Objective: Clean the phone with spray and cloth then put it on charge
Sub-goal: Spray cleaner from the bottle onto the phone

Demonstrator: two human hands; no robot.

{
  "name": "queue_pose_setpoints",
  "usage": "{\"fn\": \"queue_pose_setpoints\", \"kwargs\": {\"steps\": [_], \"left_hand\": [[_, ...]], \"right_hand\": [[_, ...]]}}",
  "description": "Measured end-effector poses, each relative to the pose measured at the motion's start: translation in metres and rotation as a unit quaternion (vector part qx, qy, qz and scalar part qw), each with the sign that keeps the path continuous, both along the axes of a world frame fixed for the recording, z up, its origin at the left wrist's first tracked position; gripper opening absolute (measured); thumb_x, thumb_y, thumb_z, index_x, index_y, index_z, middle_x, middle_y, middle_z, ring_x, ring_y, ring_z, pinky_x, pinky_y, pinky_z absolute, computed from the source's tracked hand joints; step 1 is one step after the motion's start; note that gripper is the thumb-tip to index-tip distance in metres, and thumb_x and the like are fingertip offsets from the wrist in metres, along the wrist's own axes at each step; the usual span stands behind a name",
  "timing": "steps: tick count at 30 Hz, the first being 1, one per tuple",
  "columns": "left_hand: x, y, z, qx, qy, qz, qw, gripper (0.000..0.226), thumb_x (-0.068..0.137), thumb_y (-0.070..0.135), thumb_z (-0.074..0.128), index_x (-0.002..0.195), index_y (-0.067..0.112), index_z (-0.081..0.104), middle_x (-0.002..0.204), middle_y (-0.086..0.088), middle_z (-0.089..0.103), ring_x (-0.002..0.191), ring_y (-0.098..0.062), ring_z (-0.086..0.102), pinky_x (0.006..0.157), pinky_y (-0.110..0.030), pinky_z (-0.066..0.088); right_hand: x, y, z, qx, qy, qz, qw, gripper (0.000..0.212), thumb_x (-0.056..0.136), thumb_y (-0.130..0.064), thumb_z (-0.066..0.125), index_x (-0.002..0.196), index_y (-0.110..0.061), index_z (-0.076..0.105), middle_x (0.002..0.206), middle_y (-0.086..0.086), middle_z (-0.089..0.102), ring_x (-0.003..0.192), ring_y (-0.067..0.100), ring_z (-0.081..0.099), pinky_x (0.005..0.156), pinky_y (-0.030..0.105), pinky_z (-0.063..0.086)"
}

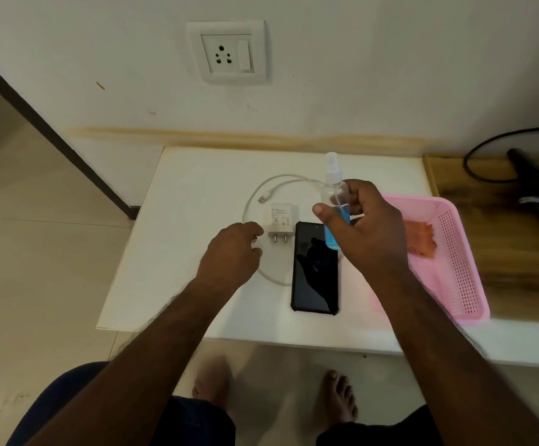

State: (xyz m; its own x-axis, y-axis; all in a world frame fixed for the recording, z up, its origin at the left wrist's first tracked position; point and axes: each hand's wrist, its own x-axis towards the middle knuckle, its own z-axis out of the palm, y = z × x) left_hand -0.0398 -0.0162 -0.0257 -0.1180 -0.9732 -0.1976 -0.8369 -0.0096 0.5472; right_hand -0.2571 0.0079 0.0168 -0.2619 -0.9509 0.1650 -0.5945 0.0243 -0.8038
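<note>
- One phone (315,268): black, in a dark bumper case, lying flat and screen up on the white table (171,252), near its front edge. The glossy screen is dark and mirrors a hand.
- One spray bottle (334,201): clear plastic with a white nozzle and clear cap, part filled with blue liquid, held roughly upright above the top end of the phone.
- One right hand (366,226): its thumb and fingers are curled round the bottle's body, gripping it.
- One left hand (231,252): fingers loosely curled, holding nothing, just left of the charger.
- One charger plug (280,225): white, two pins toward the viewer, just left of the phone.
- One white cable (252,201): looped on the table, its USB end free.
- One pink basket (455,252) at the right, with one orange cloth (421,238) inside.
- One wall socket (228,53) above the table.
</note>
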Motion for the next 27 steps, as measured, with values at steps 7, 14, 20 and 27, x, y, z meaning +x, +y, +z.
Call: {"fn": "queue_pose_setpoints", "kwargs": {"steps": [7,14,20,27], "left_hand": [[-0.005,-0.001,-0.007,-0.033,0.001,-0.005,0.999,0.032,0.086,0.017,0.071,0.117,0.022,0.064,0.115,0.004,0.069,0.099,-0.016,0.063,0.082,-0.026,0.044],[-0.006,-0.001,-0.012,-0.027,-0.015,-0.020,0.999,0.032,0.088,0.015,0.069,0.120,0.021,0.067,0.122,0.001,0.068,0.106,-0.018,0.064,0.085,-0.023,0.041],[-0.010,0.008,0.014,-0.110,-0.010,0.001,0.994,0.045,0.082,0.018,0.071,0.125,0.016,0.057,0.123,-0.004,0.056,0.102,-0.022,0.060,0.081,-0.037,0.052],[-0.068,0.055,0.031,-0.130,-0.030,-0.021,0.991,0.050,0.087,0.062,0.055,0.112,0.019,0.056,0.101,0.000,0.064,0.083,-0.017,0.062,0.061,-0.027,0.043]], "right_hand": [[-0.004,-0.002,-0.002,-0.007,0.000,-0.008,1.000,0.049,0.079,-0.063,0.065,0.114,-0.030,0.054,0.105,-0.018,0.062,0.089,0.005,0.061,0.068,0.009,0.044],[-0.003,-0.001,-0.002,-0.015,-0.003,-0.011,1.000,0.052,0.075,-0.072,0.060,0.111,-0.035,0.053,0.100,-0.024,0.060,0.086,-0.004,0.060,0.069,0.012,0.046],[-0.004,-0.003,0.000,-0.028,0.005,-0.028,0.999,0.056,0.072,-0.077,0.057,0.110,-0.036,0.053,0.097,-0.026,0.059,0.088,-0.002,0.061,0.073,0.021,0.053],[-0.009,-0.002,0.008,-0.072,0.006,-0.088,0.994,0.051,0.079,-0.066,0.059,0.115,-0.030,0.051,0.103,-0.017,0.062,0.084,0.005,0.063,0.071,0.010,0.047]]}}
